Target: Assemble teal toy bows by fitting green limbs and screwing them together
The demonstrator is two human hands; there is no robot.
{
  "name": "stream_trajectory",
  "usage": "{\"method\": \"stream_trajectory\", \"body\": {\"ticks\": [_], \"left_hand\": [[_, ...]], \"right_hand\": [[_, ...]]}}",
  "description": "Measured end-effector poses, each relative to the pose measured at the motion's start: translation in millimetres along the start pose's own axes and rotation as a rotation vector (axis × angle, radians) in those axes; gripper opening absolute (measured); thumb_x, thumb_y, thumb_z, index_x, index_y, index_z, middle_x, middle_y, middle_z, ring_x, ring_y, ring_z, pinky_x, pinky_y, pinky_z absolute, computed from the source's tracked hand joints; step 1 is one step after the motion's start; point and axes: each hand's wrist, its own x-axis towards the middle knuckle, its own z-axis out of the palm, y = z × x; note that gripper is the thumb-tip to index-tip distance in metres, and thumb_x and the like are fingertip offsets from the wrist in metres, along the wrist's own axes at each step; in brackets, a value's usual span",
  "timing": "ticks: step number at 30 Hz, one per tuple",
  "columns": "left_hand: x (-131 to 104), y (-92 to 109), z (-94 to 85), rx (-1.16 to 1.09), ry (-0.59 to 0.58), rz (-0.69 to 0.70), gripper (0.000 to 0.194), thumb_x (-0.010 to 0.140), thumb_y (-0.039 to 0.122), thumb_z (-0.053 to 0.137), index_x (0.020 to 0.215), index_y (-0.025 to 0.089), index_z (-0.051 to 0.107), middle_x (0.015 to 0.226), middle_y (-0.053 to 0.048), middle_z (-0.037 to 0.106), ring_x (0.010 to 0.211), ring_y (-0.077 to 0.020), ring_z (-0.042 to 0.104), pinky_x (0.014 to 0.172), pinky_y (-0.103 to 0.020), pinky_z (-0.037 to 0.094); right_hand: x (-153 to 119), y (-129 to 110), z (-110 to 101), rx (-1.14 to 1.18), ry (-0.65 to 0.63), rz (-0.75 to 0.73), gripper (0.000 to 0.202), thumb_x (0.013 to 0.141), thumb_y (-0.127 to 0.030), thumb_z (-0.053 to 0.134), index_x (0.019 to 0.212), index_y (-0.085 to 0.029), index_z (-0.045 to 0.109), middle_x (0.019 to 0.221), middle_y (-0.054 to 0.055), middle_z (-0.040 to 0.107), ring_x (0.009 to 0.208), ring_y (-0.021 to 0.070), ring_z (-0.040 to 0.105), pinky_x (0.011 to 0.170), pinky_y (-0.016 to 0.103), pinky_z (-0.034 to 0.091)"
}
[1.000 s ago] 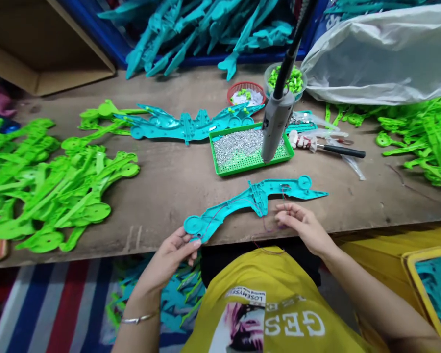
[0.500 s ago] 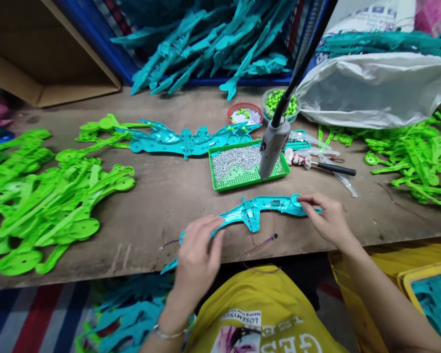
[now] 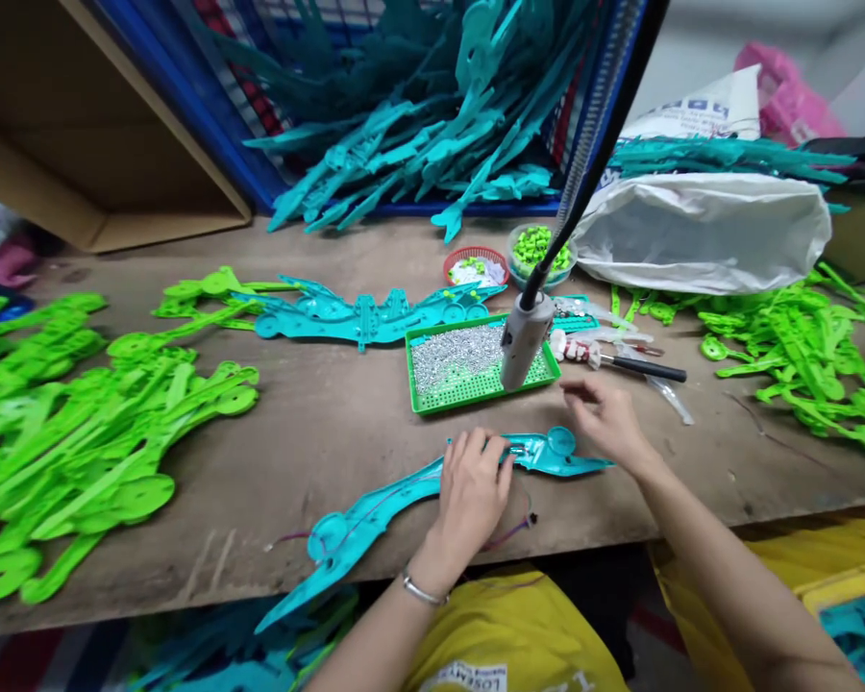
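A long teal plastic shell, shaped like a toy bow [image 3: 382, 505], lies slantwise near the front edge of the table, inner side up, its left tip reaching past the edge. My left hand [image 3: 472, 490] grips its middle, fingers over the top and thumb on the near side, hiding the centre. Thin wires with a small black plug [image 3: 532, 520] trail from the shell. My right hand [image 3: 609, 420] is in the air above the shell's right end, fingers apart and holding nothing. Just left of it hangs a grey electric screwdriver [image 3: 526, 341], over a green tray [image 3: 482, 402] of small metal screws.
Bright green plastic parts [image 3: 115, 461] are heaped at left, more [image 3: 800, 336] at right. Behind the tray are another teal shell [image 3: 389, 322], a red basket [image 3: 476, 266] and a bowl [image 3: 540, 255] of green pieces. A black-handled tool [image 3: 649, 368] lies right of the tray.
My left hand has moved right, from the shell's left arm to its middle. My right hand has let go of the right end and risen towards the screwdriver. The view has tilted up.
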Motion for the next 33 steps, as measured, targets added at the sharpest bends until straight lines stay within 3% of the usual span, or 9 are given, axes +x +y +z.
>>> {"method": "stream_trajectory", "body": {"ticks": [3,6,10,15,22,25,33], "left_hand": [[1,1,0.5,-0.022,0.023,-0.013,0.004,0.094,0.02,0.06,0.097,0.022,0.062,0.096,-0.003,0.065,0.092,-0.0248,0.059,0.082,-0.04,0.044],[-1,3,-3.0,-0.001,0.066,-0.035,0.007,0.094,0.023,0.06,0.1,0.02,0.06,0.097,-0.005,0.065,0.093,-0.0258,0.059,0.082,-0.041,0.044],[-10,2,-10.2,0.049,0.141,-0.024,0.013,0.093,0.03,0.062,0.097,0.018,0.058,0.096,-0.007,0.063,0.095,-0.0271,0.058,0.091,-0.046,0.044],[-18,0,-5.7,0.074,0.169,0.006,0.025,0.087,0.038,0.07,0.096,0.019,0.059,0.107,-0.011,0.064,0.106,-0.0308,0.057,0.103,-0.055,0.039],[-15,4,3.9,-0.08,0.164,-0.064,0.005,0.089,0.022,0.067,0.087,0.021,0.062,0.101,-0.008,0.067,0.105,-0.0286,0.06,0.108,-0.06,0.033],[-17,3,4.0,-0.121,0.188,-0.049,0.009,0.092,0.018,0.06,0.084,0.022,0.062,0.099,-0.005,0.068,0.106,-0.0264,0.061,0.11,-0.061,0.03],[-31,-2,9.3,-0.099,0.226,0.245,0.021,0.092,0.007,0.056,0.097,0.024,0.068,0.107,-0.004,0.07,0.119,-0.0255,0.06,0.114,-0.058,0.035]], "right_hand": [[53,10,-18,-0.164,0.086,-0.028,0.027,0.086,-0.02,0.051,0.103,-0.019,0.072,0.102,0.008,0.077,0.089,0.0206,0.072,0.084,0.034,0.055],[105,25,-29,-0.417,0.082,0.074,0.033,0.082,-0.011,0.048,0.104,-0.015,0.072,0.102,0.01,0.077,0.092,0.0221,0.071,0.088,0.034,0.053],[146,48,-34,-0.534,0.06,0.146,0.034,0.078,-0.006,0.048,0.097,-0.012,0.075,0.098,0.013,0.077,0.092,0.0247,0.07,0.089,0.035,0.05],[158,68,-30,-0.651,0.002,0.171,0.031,0.076,-0.006,0.053,0.094,-0.014,0.077,0.095,0.013,0.078,0.089,0.0258,0.07,0.085,0.034,0.05],[164,79,-22,-0.755,-0.03,0.156,0.026,0.077,-0.011,0.057,0.093,-0.013,0.077,0.093,0.018,0.076,0.086,0.0298,0.068,0.081,0.036,0.048],[166,81,-23,-0.769,-0.03,0.141,0.026,0.077,-0.011,0.056,0.093,-0.013,0.077,0.092,0.019,0.075,0.086,0.03,0.067,0.08,0.036,0.047],[168,78,-19,-0.655,-0.046,-0.035,0.031,0.082,-0.013,0.052,0.1,-0.012,0.077,0.103,0.015,0.073,0.093,0.0237,0.065,0.086,0.031,0.047]]}}
